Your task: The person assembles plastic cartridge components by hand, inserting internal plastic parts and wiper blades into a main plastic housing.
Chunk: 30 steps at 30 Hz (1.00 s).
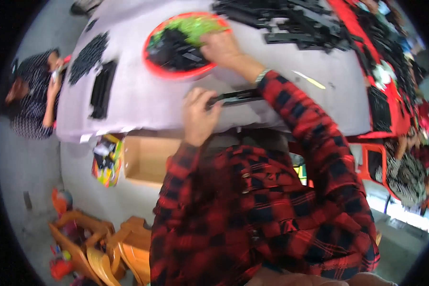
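We locate the red basin (180, 76) of green pieces (189, 29), upper centre-left. At centre, our left hand (201, 114) curls its fingers around the left end of 1 black bar (240, 97). Our right hand (220, 49), farther up, bends its fingers at the green pieces; we cannot tell its grip. The bar lies below it, long axis left-right.

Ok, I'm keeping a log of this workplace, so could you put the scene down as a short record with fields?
Left hand: holding one end of a long black part
Right hand: at the green pieces in a red bowl; grip unclear
Also in bowl: black pieces
Table's far side: pile of black parts
Near right forearm: thin yellow stick
Below table's near edge: open cardboard box
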Motion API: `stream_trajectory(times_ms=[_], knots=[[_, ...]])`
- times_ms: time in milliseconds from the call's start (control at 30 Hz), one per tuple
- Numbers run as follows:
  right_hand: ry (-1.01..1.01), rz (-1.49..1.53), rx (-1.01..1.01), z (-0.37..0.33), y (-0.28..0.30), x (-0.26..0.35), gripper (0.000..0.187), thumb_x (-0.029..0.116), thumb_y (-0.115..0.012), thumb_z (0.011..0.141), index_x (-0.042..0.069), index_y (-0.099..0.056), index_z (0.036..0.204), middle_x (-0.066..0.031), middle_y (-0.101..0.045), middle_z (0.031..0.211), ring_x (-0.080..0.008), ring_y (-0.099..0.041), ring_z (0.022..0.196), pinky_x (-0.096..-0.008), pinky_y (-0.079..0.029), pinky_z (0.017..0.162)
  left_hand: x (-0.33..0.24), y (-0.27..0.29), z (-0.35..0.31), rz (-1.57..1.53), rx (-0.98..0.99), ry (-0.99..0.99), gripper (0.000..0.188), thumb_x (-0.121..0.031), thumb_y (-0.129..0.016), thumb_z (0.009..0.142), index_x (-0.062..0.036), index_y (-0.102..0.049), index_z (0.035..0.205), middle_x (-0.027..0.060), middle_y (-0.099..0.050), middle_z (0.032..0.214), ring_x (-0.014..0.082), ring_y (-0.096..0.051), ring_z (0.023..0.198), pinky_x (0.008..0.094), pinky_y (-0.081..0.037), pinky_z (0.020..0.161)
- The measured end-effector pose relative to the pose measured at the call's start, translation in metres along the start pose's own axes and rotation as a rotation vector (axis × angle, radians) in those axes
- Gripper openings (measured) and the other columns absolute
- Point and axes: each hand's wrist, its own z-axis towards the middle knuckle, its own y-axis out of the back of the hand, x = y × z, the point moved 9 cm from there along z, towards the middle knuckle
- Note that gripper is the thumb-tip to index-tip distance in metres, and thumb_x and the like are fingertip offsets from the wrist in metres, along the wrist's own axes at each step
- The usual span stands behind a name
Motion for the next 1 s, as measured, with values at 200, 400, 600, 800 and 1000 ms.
stream_trajectory(times_ms=[200,400,600,800,1000], knots=[[-0.237,0.185,-0.241,-0.011,0.025,-0.015,0.010,0.014,-0.063,0.074,0.006,-0.066,0.077,-0.0199,-0.066,0.074,-0.0400,-0.067,0.073,-0.0495,-0.054,0.071,0.006,0.002,-0.002,0.004,0.023,0.034,0.019,-0.002,-0.071,0.077,-0.0011,-0.065,0.095,0.0129,-0.058,0.088,0.0311,-0.059,0.085,0.0390,-0.046,0.078],[-0.192,0.401,-0.355,-0.036,0.057,-0.011,0.011,0.013,-0.060,0.077,0.003,-0.066,0.077,-0.0200,-0.067,0.074,-0.0378,-0.067,0.071,-0.0458,-0.054,0.067,0.012,0.000,-0.002,-0.039,0.077,0.075,0.017,0.000,-0.069,0.082,0.0022,-0.063,0.098,0.0123,-0.058,0.092,0.0288,-0.058,0.088,0.0356,-0.046,0.081],[-0.249,0.709,-0.217,-0.092,0.087,0.014,0.009,0.008,-0.063,0.075,0.001,-0.066,0.077,-0.0189,-0.066,0.070,-0.0304,-0.068,0.063,-0.0383,-0.052,0.059,0.023,-0.002,-0.002,-0.146,0.040,0.127,0.030,0.001,-0.066,0.084,0.0020,-0.061,0.114,0.0124,-0.058,0.106,0.0265,-0.057,0.100,0.0357,-0.046,0.090],[-0.320,0.926,-0.111,-0.134,0.081,0.044,0.009,0.006,-0.062,0.074,-0.002,-0.065,0.078,-0.0135,-0.062,0.062,-0.0177,-0.061,0.056,-0.0331,-0.049,0.056,-0.027,0.019,0.007,-0.148,-0.032,0.071,0.031,0.001,-0.063,0.089,0.0046,-0.060,0.119,0.0126,-0.059,0.110,0.0254,-0.058,0.104,0.0357,-0.045,0.093],[-0.423,1.092,-0.156,-0.144,0.069,0.042,0.010,0.007,-0.064,0.075,-0.002,-0.065,0.079,-0.0081,-0.063,0.063,-0.0102,-0.058,0.059,-0.0300,-0.047,0.055,-0.028,0.014,0.002,-0.218,-0.011,0.073,0.019,0.001,-0.063,0.092,0.0063,-0.063,0.110,0.0110,-0.060,0.101,0.0226,-0.060,0.094,0.0330,-0.048,0.088]])
